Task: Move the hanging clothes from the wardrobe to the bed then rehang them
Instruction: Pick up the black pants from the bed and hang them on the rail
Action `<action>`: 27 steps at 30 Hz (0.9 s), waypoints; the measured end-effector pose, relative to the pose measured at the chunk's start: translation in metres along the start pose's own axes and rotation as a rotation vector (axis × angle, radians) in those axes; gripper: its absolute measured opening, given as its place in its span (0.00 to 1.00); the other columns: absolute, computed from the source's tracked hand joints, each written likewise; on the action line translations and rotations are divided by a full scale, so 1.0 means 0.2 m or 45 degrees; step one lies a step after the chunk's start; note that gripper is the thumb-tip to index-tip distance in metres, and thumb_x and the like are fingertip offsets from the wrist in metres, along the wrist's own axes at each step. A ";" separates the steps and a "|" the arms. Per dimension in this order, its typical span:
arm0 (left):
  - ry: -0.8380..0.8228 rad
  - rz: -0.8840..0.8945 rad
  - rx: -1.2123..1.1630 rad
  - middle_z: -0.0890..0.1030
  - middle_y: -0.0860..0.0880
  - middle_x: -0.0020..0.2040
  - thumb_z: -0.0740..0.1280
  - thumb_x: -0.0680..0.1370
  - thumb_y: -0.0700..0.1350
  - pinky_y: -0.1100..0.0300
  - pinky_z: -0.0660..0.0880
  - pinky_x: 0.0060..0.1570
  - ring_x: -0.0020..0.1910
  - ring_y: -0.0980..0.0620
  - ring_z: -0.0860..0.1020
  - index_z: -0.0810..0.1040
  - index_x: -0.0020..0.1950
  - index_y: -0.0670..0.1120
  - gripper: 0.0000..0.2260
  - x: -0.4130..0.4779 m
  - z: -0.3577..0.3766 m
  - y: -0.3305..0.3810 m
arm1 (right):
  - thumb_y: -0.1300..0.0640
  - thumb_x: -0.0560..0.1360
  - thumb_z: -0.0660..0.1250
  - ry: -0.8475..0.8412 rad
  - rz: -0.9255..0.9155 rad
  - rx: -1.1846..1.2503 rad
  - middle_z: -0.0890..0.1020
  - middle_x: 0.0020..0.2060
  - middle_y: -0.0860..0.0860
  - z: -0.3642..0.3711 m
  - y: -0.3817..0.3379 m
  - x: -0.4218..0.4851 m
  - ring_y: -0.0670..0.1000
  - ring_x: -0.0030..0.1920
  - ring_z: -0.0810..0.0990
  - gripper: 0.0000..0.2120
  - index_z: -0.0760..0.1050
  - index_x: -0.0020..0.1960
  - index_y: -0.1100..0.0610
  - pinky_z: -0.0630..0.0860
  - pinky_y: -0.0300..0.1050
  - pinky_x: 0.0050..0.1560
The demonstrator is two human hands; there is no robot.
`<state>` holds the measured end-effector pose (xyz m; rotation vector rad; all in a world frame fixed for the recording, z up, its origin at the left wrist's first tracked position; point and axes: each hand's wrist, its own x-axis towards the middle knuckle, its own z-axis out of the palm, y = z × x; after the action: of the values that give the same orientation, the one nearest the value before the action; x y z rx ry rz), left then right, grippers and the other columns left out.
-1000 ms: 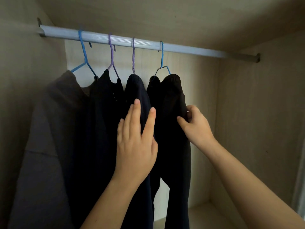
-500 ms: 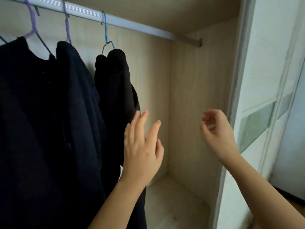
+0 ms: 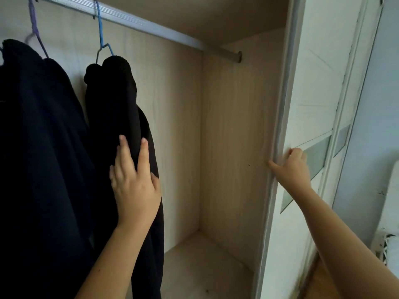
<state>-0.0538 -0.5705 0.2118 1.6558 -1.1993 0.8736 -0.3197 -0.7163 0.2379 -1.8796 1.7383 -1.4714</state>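
Dark clothes hang from a metal rail [image 3: 151, 23] inside a light wood wardrobe. The rightmost black garment [image 3: 121, 108] hangs on a blue hanger [image 3: 101, 37]. Left of it a dark navy garment [image 3: 38, 137] hangs on a purple hanger [image 3: 34, 29]. My left hand [image 3: 135, 182] lies flat against the black garment with straight fingers. My right hand [image 3: 290, 167] grips the edge of the white sliding door [image 3: 280, 126], thumb on the inner side and fingers curled round the front.
The right half of the wardrobe holds only bare wooden walls [image 3: 235, 137] and a pale floor panel [image 3: 203, 266]. The white door [image 3: 319, 72] has grey glass insets. A white object [image 3: 390, 212] stands at the far right edge.
The view swung right, away from the clothes. My right hand let go of the black garment and took hold of the door edge. My left hand shifted onto the rightmost black garment.
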 end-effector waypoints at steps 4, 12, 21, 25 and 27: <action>-0.044 0.006 -0.074 0.60 0.35 0.72 0.67 0.70 0.33 0.40 0.73 0.55 0.64 0.33 0.69 0.61 0.72 0.44 0.32 -0.01 -0.01 0.01 | 0.52 0.68 0.70 0.040 0.029 -0.018 0.71 0.54 0.61 0.00 0.01 0.00 0.57 0.43 0.70 0.25 0.65 0.56 0.65 0.66 0.48 0.41; -0.111 0.030 -0.122 0.62 0.38 0.72 0.67 0.72 0.36 0.46 0.74 0.57 0.65 0.38 0.70 0.63 0.70 0.44 0.28 -0.08 -0.07 0.03 | 0.52 0.67 0.71 0.090 -0.049 -0.015 0.71 0.51 0.61 0.00 -0.09 -0.13 0.56 0.40 0.68 0.23 0.65 0.52 0.66 0.63 0.48 0.39; -0.161 0.068 -0.143 0.68 0.40 0.68 0.66 0.73 0.38 0.47 0.74 0.58 0.64 0.42 0.71 0.71 0.62 0.43 0.18 -0.24 -0.35 0.04 | 0.48 0.67 0.70 0.021 -0.195 -0.087 0.72 0.51 0.61 -0.01 -0.32 -0.50 0.61 0.42 0.73 0.27 0.64 0.55 0.65 0.65 0.48 0.38; -0.144 0.040 -0.184 0.69 0.43 0.67 0.65 0.74 0.40 0.52 0.71 0.61 0.64 0.46 0.70 0.72 0.61 0.44 0.15 -0.35 -0.57 0.00 | 0.46 0.68 0.69 0.013 -0.259 -0.102 0.73 0.52 0.61 -0.02 -0.44 -0.69 0.62 0.46 0.76 0.29 0.64 0.58 0.65 0.66 0.47 0.38; -0.118 0.036 -0.196 0.69 0.45 0.67 0.62 0.75 0.41 0.57 0.69 0.61 0.64 0.49 0.69 0.72 0.61 0.45 0.15 -0.41 -0.68 -0.02 | 0.45 0.69 0.68 0.014 -0.281 -0.105 0.73 0.52 0.61 -0.03 -0.51 -0.79 0.62 0.46 0.76 0.30 0.64 0.58 0.65 0.67 0.47 0.38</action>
<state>-0.0786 -0.4156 0.1866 1.5726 -1.3224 0.7100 -0.2288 -0.5518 0.2303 -2.1700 1.6643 -1.5060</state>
